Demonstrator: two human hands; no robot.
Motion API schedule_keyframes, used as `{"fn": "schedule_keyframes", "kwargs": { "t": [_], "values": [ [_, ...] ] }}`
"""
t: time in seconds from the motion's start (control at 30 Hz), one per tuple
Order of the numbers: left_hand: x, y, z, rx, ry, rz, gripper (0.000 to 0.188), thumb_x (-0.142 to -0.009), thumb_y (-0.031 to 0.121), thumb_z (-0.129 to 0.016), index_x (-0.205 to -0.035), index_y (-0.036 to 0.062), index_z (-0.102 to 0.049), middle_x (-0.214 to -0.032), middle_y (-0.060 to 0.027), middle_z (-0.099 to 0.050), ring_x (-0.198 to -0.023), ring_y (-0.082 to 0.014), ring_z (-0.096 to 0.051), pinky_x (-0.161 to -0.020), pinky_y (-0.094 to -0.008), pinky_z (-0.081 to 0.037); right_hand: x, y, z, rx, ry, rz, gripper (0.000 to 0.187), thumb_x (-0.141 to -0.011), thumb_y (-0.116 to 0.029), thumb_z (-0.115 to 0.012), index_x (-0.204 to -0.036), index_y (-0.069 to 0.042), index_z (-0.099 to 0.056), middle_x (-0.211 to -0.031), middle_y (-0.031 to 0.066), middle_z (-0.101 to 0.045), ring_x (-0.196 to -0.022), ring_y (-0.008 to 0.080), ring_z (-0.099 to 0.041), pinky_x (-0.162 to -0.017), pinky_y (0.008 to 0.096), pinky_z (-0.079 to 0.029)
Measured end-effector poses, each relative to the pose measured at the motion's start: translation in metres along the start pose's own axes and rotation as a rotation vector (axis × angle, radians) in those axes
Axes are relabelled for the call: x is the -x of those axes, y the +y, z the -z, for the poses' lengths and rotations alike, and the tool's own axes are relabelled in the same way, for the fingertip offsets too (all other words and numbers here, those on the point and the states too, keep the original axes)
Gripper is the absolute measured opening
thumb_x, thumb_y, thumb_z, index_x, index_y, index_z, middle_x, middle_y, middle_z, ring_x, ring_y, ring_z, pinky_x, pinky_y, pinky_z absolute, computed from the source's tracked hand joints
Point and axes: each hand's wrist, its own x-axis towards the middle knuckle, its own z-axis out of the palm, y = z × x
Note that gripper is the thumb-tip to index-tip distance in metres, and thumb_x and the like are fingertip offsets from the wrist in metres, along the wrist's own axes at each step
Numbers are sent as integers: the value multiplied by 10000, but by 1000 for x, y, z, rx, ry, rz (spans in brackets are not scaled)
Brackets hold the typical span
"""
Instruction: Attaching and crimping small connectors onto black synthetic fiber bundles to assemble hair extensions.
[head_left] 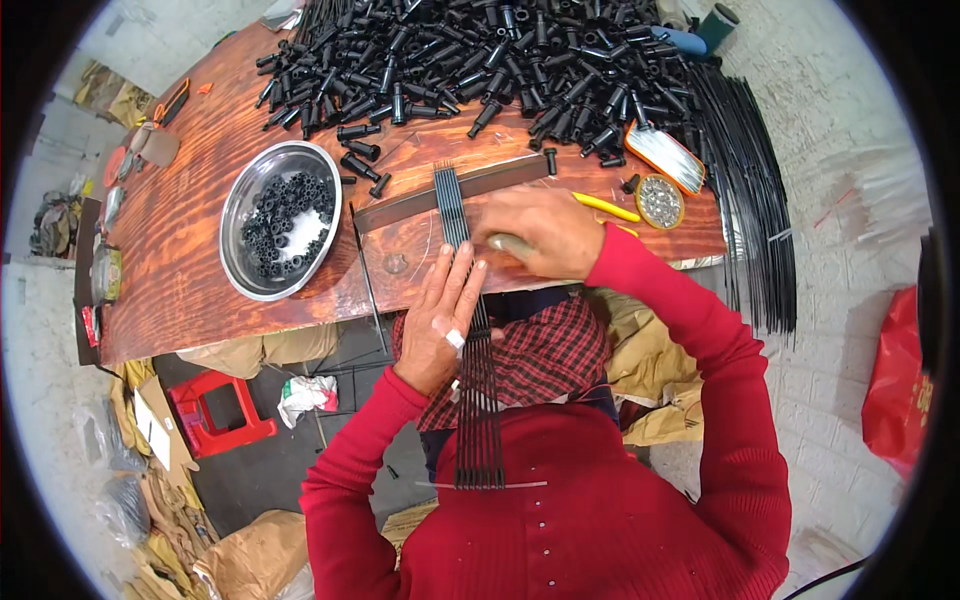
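A row of thin black rods [478,400] lies side by side in the middle. Their near ends are over the person's red top, and their far ends lie across a long brown bar [400,206] on the table [180,270]. The left hand [435,320] is open, with its fingers stretched out straight and laid on top of the rods. The right hand [540,232] is just to the right of the rods. It is blurry, but its fingers look closed on a pale thing [511,246], smooth and round. I can't tell what that is, or if it touches the rods.

The step now seems to be keeping the rods flat and neat while the right hand works beside them. I think the next move needs the left hand to press gently, so no rod slips over another, and the right hand to stay close to the bar.

To the left is a metal bowl [236,225] with little black rings [272,215] in it. A big pile of black tubes [500,70] is on the far side. To the right are a yellow tool [606,206] and a round tub of shiny bits.
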Motion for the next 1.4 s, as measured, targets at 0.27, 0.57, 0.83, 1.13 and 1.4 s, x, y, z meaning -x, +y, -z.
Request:
{"fn": "schedule_keyframes", "kwargs": {
  "t": [0.27, 0.57, 0.83, 1.13, 1.4],
  "values": [
    [3, -1, -8, -92, 18, -53, 890, -780, 550, -661, -1449, 22, -406, -1536, -203, -339, -1409, -420, -325, -1129, -481, -332, -43, 55, -33, 289, 226, -209, 114, -824, -176, -679, -913, -105, -689, -892, 90, -617, -843, 320, -647, -702, 444, -511],
    [4, 5, -8, -53, 22, -27, 894, -785, 568, -652, -1449, 20, -412, -1535, -204, -342, -1415, -422, -318, -1126, -487, -333, -40, 72, -38, 383, 240, -158, 118, -754, -145, -688, -857, -88, -700, -866, 108, -631, -782, 341, -668, -655, 457, -532],
    [10, 0, -5, 5, 49, 3, 867, -801, 542, -640, -1448, 12, -409, -1531, -215, -345, -1415, -431, -312, -1137, -502, -309, -6, -10, -3, 176, -77, 25, 383, -732, -145, -706, -1104, -111, -623, -1020, 91, -590, -966, 321, -599, -775, 448, -524],
    [4, 5, -13, -125, 88, -49, 632, -813, 162, -585, -1416, 27, -454, -1533, -178, -360, -1410, -395, -349, -1077, -449, -400, 72, -107, -46, -19, -138, 213, 500, -640, -192, -777, -1115, -135, -633, -1111, 15, -583, -959, 226, -558, -778, 385, -517],
    [-11, -17, 18, -31, -181, -212, 762, -661, 44, -688, -1395, 59, -480, -1524, -218, -322, -1364, -471, -343, -1105, -501, -365, 67, -88, -31, -154, 17, 144, 222, -723, -142, -723, -931, -88, -667, -896, 68, -648, -872, 276, -635, -702, 407, -526]
  ]
}}
